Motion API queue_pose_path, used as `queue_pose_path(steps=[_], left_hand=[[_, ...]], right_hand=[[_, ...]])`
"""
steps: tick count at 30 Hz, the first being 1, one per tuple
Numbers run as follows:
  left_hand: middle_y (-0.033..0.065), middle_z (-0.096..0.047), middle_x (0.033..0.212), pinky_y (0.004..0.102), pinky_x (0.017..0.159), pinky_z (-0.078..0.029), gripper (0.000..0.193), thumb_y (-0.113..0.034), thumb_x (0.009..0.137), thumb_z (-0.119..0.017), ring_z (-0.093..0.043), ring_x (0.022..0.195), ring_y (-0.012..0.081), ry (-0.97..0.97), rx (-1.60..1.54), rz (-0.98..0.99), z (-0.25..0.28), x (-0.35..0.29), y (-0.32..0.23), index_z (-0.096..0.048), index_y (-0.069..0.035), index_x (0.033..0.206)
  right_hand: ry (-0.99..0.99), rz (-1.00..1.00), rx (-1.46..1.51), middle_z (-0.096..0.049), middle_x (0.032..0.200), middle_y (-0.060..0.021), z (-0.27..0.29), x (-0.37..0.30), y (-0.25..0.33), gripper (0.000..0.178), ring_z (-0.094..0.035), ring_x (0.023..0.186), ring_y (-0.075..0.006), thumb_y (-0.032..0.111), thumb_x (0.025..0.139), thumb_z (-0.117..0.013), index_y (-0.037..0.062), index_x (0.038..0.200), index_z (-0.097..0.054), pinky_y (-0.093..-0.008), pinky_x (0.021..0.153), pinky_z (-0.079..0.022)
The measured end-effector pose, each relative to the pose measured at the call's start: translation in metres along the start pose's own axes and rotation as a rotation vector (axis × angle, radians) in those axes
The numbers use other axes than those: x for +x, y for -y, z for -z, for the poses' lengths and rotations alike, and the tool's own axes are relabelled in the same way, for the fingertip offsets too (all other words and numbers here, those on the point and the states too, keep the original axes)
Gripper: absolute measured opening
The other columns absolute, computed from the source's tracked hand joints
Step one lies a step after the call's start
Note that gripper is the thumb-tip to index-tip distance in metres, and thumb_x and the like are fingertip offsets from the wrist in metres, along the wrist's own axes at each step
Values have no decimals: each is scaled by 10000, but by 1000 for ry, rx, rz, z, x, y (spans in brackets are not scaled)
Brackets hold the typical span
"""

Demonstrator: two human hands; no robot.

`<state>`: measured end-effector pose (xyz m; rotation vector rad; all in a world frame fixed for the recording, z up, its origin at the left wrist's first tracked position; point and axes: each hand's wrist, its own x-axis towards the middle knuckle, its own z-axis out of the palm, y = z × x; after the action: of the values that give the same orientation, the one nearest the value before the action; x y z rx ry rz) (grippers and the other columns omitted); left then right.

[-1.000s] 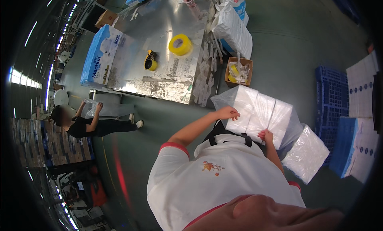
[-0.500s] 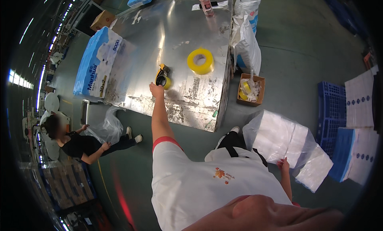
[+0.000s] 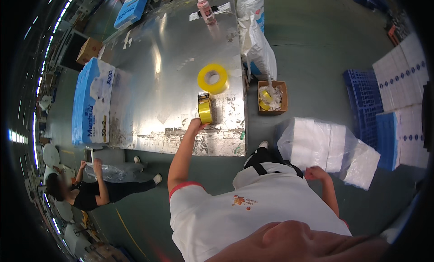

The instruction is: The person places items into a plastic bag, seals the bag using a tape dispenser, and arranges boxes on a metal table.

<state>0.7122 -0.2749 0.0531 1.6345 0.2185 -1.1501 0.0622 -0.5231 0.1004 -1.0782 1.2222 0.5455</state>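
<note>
My left hand [image 3: 197, 124] is closed on a tape dispenser [image 3: 205, 110], a hand-held one with a yellow roll, over the near part of a metal table. Just beyond it a large yellow tape roll [image 3: 212, 78] lies flat on the tabletop. At my right side, my right hand [image 3: 315, 173] is a fist at the edge of a clear plastic bag [image 3: 284, 144], seemingly gripping its film. Inside the bag are white packs [image 3: 316, 144], stacked side by side. The fingertips of my right hand are hidden.
The worn metal table [image 3: 176, 81] carries a blue-and-white package [image 3: 92, 103] and a pink bottle [image 3: 205, 11]. Right of it stand white sacks [image 3: 260, 49] and a small carton [image 3: 272, 98] with tape scraps. A blue pallet [image 3: 361, 101] is farther right. A co-worker [image 3: 90, 194] handles clear film at left.
My left hand has moved right along the table with the tape dispenser, now close to the large roll. My right hand has closed into a fist by the bag. The co-worker has raised their hands.
</note>
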Motion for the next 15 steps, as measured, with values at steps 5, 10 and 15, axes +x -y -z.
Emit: queue_pose_path(steps=[5, 10, 15], left_hand=[[111, -618, 853, 205, 559, -554, 168, -104, 860, -539, -632, 703, 175, 631, -288, 265, -143, -124, 4, -544, 7, 986], [69, -617, 858, 180, 579, -518, 274, -83, 807, -600, -607, 733, 103, 992, -47, 393, -239, -222, -11, -548, -4, 1064], [44, -611, 912, 193, 638, -468, 328, -95, 785, -590, -576, 750, 81, 1461, 232, 219, -285, -188, 52, -542, -6, 1097]], right_hand=[[150, 605, 263, -569, 1091, -61, -44, -54, 182, 388, -536, 1017, -147, 312, 876, -521, 90, 1193, -486, -288, 871, -397], [818, 715, 540, -430, 1294, -87, -87, -36, 212, 699, -418, 1182, -205, 340, 756, -677, 45, 1307, -363, -358, 986, -313], [889, 888, 511, -520, 1182, -100, -78, -32, 165, 660, -478, 1096, -203, 271, 646, -778, 22, 1182, -486, -340, 936, -362]])
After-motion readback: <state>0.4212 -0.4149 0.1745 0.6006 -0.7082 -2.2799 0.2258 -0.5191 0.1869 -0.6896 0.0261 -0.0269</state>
